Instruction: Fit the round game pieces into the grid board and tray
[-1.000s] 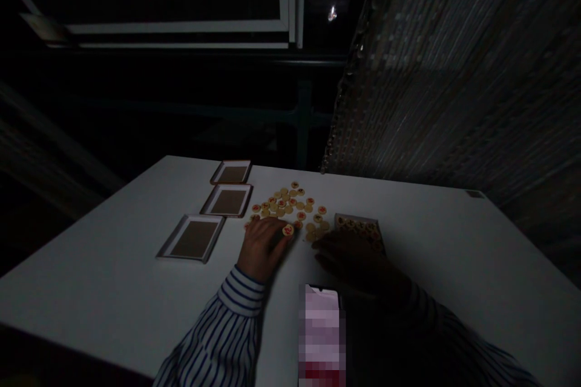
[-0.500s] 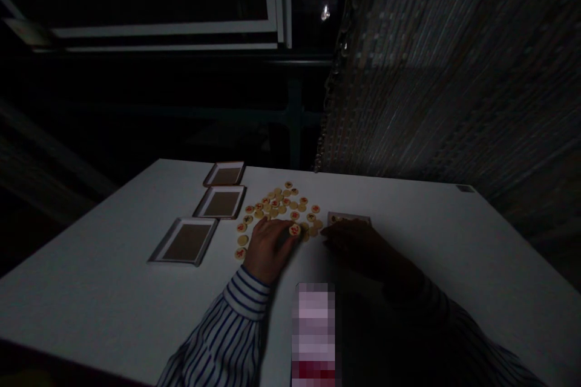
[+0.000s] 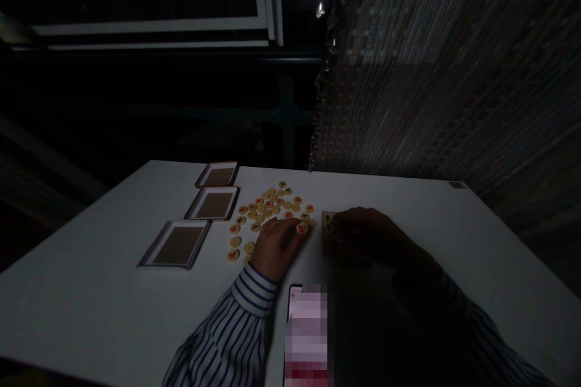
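My left hand (image 3: 274, 249) pinches a round wooden Chinese chess piece (image 3: 302, 228) with a red character, held between thumb and fingers. Beyond and left of it, several more chess pieces (image 3: 269, 203) lie scattered on the white table, some showing red or dark characters, others blank side up. Over a small box (image 3: 324, 237) holding chess pieces is my right hand (image 3: 370, 236). Deep shadow covers that hand; its fingers reach down at the box and I cannot make out what they grip.
Three shallow trays stand along the left: a far one (image 3: 218, 175), a middle one (image 3: 212, 203) and a near one (image 3: 176, 245). A phone (image 3: 305, 329) lies at the near edge, its screen blurred. Behind the table hangs a string curtain (image 3: 390, 84).
My right hand has moved from beside the pieces to over the box. The left hand, still pinching its piece, has shifted slightly right. The camera view has swung a little.
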### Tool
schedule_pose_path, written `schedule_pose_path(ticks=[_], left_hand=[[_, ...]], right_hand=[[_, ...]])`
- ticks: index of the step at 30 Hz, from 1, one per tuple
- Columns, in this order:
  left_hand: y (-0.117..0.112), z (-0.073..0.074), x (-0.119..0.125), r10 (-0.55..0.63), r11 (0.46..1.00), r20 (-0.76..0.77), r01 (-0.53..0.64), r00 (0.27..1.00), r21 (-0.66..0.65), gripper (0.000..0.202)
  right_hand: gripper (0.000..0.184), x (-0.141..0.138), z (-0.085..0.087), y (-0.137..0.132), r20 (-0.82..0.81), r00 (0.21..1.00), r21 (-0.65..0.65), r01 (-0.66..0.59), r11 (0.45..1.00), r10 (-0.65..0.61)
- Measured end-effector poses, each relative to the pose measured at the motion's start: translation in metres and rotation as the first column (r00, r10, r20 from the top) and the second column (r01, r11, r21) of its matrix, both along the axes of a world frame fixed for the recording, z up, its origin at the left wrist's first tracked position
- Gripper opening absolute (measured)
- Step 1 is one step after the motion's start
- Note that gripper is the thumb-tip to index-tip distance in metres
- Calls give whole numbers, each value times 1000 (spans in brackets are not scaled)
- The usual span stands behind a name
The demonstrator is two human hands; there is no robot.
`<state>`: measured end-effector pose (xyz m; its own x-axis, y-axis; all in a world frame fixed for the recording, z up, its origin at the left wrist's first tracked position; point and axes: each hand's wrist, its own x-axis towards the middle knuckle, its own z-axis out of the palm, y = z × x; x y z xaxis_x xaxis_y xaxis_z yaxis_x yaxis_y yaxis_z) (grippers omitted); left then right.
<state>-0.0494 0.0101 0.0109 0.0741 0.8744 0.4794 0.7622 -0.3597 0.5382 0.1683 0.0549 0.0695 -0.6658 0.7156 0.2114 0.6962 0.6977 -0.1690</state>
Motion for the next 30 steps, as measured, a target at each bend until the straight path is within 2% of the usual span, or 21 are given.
schedule_pose_path(ticks=[5,9,15,20,25,30], left_hand=[[4,-2,9,3,998,104,4,995,-66,25],[7,-6,16,2,985,277,46,961,-167,27],[13,-12,28,60,958,524,98,849,-268,26],[14,-11,36,84,938,698,181,711,-296,24],[13,-9,40,126,907,784,249,608,-340,26],[14,-7,40,155,889,778,257,609,-379,26]], right_hand=[[24,5,1,2,11,1000,8,24,1000,-24],[26,10,-7,6,-14,1000,22,-2,1000,2],[23,10,-11,7,-65,998,14,18,1000,-17],[28,11,-10,7,-87,996,21,-18,1000,20],[29,10,-11,9,-45,999,15,-9,1000,9],[29,4,-13,12,41,999,-5,-7,1000,7]])
